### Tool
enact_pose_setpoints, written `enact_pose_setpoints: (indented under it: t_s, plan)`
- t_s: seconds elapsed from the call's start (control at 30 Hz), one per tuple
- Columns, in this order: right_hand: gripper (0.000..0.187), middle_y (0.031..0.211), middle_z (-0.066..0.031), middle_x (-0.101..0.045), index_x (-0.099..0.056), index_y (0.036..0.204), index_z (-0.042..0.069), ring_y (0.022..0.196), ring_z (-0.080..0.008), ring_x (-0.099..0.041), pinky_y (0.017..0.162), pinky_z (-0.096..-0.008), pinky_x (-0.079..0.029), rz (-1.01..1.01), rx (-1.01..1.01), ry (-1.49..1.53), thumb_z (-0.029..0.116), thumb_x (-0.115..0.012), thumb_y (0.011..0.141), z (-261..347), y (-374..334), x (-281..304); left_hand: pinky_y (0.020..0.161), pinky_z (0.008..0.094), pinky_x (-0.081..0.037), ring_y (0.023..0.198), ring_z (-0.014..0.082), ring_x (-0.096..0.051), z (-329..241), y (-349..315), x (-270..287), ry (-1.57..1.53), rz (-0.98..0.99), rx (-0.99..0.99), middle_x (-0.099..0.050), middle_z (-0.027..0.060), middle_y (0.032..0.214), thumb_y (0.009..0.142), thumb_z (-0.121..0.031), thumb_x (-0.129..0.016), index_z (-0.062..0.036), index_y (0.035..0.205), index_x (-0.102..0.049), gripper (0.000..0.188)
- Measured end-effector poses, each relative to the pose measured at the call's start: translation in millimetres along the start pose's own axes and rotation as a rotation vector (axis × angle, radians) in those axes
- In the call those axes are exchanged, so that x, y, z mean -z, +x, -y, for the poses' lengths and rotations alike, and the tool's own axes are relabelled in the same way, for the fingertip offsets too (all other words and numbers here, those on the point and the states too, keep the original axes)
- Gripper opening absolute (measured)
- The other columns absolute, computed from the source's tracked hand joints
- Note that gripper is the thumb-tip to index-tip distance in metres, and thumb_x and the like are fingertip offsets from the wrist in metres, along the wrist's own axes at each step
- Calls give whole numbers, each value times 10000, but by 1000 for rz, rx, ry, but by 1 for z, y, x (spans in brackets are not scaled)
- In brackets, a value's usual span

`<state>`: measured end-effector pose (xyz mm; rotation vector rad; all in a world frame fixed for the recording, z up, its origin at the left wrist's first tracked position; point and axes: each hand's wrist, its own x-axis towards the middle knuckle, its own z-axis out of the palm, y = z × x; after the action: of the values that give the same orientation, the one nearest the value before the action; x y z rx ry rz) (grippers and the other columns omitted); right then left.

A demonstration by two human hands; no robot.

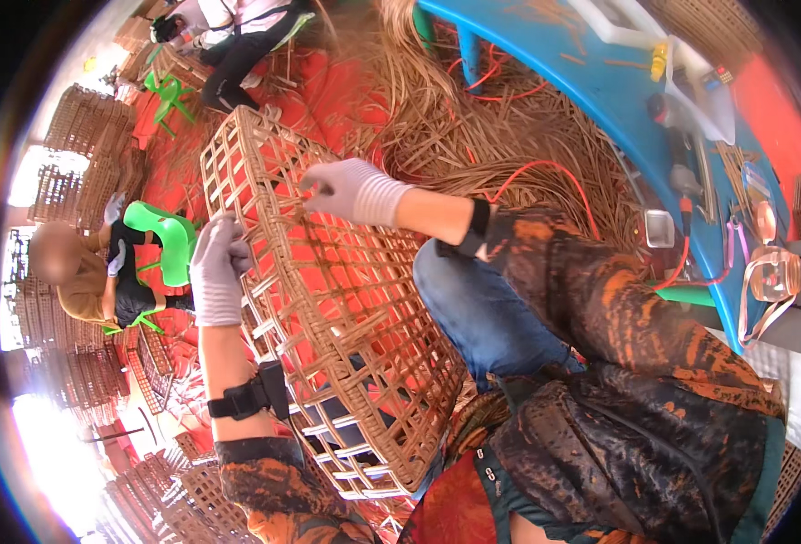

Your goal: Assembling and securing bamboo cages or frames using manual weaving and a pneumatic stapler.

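Basket (324,334) tilted between the two arms, lower part near the blue-jeaned knee (473,299). Left hand (219,263), gloved: grip curled on the basket's left edge, seems to hold it. Right hand (360,190), also gloved: grip half bent at the upper side of the weave; cannot tell whether it pinches a strand

Risks, as I judge them:
- basket could swing or slip, since it leans and the left hand may be its main hold
- glove cloth, or the black straps (246,394) on the wrists, might snag in the lattice and pull a strand loose
- a hard press on one side might skew the frame, the mesh being so open
- red cord (564,172) runs by the fibre heap (500,145) and up to the blue desk (591,68); a foot or sleeve catching it could drag the tool (682,172) lying there

Writing: none legible on basket, gloves or desk; items on the desk too small to read; no brand made out
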<state>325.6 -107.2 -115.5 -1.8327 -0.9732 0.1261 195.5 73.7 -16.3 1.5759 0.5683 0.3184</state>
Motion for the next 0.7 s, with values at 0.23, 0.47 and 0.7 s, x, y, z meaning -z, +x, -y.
enact_pose_setpoints:
  t_s: [0.23,0.47,0.7]
  plan:
    - [174,783,-187,-643,-640,894,38,758,-351,-638,680,-398,-505,-36,135,11,206,-620,850,3,8,-18,508,196,-380,603,63,-489,71,-15,105,-106,-341,133,-580,-5,803,893,-256,-626,-68,1073,-618,260]
    - [193,789,-157,-669,-624,896,25,719,-274,-665,668,-358,-520,-104,-65,214,196,-676,822,17,8,-31,638,254,-515,727,105,-590,164,-2,153,-259,14,309,-637,12,851,911,-208,-579,-89,1191,-575,305]
    - [216,813,-156,-678,-617,978,18,753,-257,-675,698,-341,-524,-114,-5,64,185,-656,846,4,2,-16,628,244,-493,710,110,-595,216,-19,117,-328,71,281,-631,24,901,936,-170,-538,-43,1153,-577,255]
